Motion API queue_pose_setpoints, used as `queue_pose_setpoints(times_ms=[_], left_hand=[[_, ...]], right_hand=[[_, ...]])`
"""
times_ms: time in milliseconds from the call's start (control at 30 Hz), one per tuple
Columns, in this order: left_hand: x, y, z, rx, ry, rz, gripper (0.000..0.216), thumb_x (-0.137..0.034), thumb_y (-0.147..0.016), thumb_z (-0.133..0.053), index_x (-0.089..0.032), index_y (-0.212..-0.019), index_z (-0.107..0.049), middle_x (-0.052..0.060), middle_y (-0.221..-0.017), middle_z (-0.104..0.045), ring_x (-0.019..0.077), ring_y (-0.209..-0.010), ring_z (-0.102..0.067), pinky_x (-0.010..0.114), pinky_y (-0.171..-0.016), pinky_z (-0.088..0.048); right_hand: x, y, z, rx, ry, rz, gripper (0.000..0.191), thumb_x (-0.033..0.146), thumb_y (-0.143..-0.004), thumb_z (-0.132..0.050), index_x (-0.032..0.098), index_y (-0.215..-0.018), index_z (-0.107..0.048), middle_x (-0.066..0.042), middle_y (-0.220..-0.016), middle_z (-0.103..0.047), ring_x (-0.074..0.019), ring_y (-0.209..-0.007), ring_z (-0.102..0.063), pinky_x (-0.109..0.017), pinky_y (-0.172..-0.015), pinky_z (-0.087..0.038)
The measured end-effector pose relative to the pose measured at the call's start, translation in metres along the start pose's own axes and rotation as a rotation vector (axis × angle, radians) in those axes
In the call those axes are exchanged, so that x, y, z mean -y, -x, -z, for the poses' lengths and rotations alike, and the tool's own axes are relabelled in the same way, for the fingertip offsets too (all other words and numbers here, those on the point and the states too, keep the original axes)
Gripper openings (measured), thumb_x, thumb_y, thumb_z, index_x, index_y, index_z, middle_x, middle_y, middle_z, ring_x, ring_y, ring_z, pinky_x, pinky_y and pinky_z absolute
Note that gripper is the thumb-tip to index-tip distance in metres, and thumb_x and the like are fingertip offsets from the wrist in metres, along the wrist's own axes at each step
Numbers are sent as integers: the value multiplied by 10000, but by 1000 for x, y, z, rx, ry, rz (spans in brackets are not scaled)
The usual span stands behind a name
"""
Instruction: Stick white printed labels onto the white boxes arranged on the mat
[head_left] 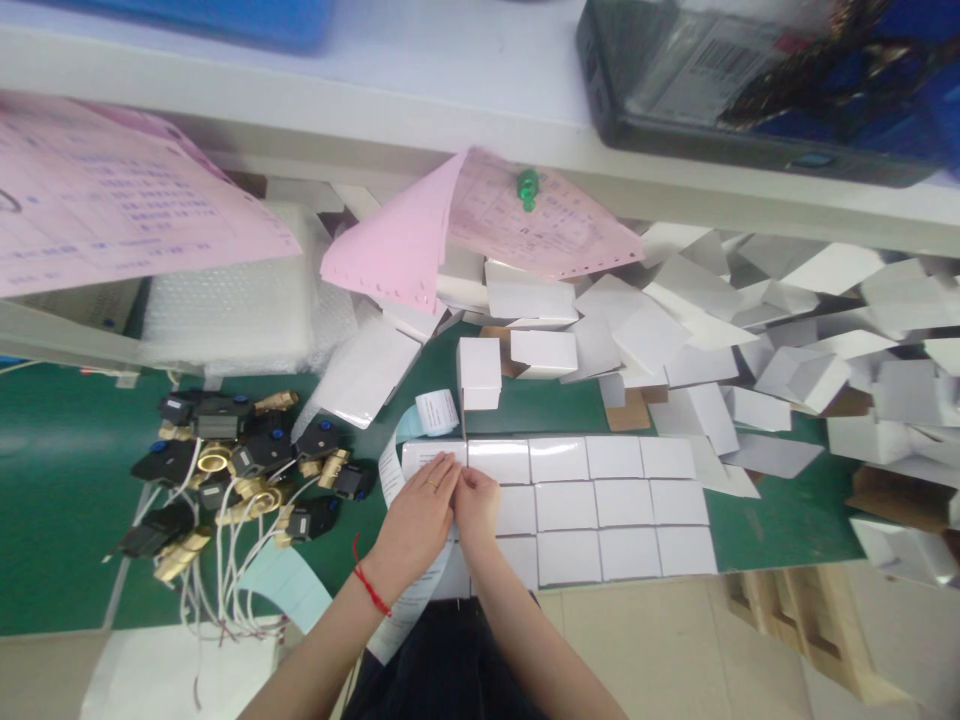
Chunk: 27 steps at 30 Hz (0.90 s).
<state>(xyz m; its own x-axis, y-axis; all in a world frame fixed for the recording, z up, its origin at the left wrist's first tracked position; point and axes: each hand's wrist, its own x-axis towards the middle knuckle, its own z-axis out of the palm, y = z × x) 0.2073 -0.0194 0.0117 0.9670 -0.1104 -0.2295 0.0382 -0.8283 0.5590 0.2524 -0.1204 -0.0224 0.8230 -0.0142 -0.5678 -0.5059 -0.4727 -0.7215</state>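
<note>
My left hand, a ring on one finger and a red string at the wrist, lies with its fingers stretched out over the left end of a grid of white boxes. Touching its fingertips, my right hand has its fingers curled in a pinch; whatever is between them is hidden. A strip of printed labels runs from a small label roll down beside and under my left hand. Its loose end hangs toward my lap.
Brass valves with black actuators and white cables lie in a heap at left, near a pale blue backing strip. Folded white boxes pile up at the back and right. Pink papers hang from the shelf edge overhead.
</note>
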Motion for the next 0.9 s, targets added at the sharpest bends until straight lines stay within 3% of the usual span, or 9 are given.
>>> queue_pose_setpoints(times_ms=[233,367,533,667,800,900], left_hand=[[-1,0,-4,-31,-41,-6,575,-54,-835,-410,-46,-1405,-489,164,-1498,-466,243,-1419,-400,439,-1192,-368],[4,6,-4,-44,-129,-1,560,-72,-850,-391,-38,-1399,-497,157,-1510,-450,247,-1415,-408,455,-1178,-380],[14,28,1,-125,-272,110,508,-134,-925,-335,-26,-1391,-505,168,-1481,-478,274,-1367,-472,512,-1145,-398],[18,37,-1,-153,-295,131,516,-150,-930,-325,-7,-1395,-494,189,-1473,-481,303,-1344,-495,540,-1134,-399],[19,38,-8,-201,-157,155,521,-211,-949,-338,13,-1402,-467,227,-1460,-486,324,-1378,-449,556,-1151,-370],[18,40,-12,-247,127,238,519,-297,-956,-366,-31,-1389,-471,219,-1415,-529,304,-1349,-477,526,-1137,-397]], right_hand=[[0,-1,1,4,-18,9,385,484,-713,-469,166,-511,-548,7,-472,-479,-124,-536,-355,-286,-528,-259],[-4,-2,4,40,-92,-21,370,494,-661,-569,180,-480,-494,32,-467,-407,-116,-547,-325,-280,-526,-247],[-11,6,10,230,-291,-157,405,511,-610,-675,146,-783,-702,-51,-708,-690,-180,-627,-566,-276,-548,-399],[-17,17,19,363,-365,-201,396,451,-592,-722,138,-834,-737,-78,-785,-740,-205,-673,-637,-300,-619,-480],[-30,28,26,465,-357,-220,322,391,-577,-744,139,-778,-756,-55,-708,-727,-173,-584,-601,-289,-575,-462],[-42,43,29,539,-327,-238,262,339,-558,-773,132,-718,-758,-44,-634,-703,-150,-510,-553,-270,-517,-409]])
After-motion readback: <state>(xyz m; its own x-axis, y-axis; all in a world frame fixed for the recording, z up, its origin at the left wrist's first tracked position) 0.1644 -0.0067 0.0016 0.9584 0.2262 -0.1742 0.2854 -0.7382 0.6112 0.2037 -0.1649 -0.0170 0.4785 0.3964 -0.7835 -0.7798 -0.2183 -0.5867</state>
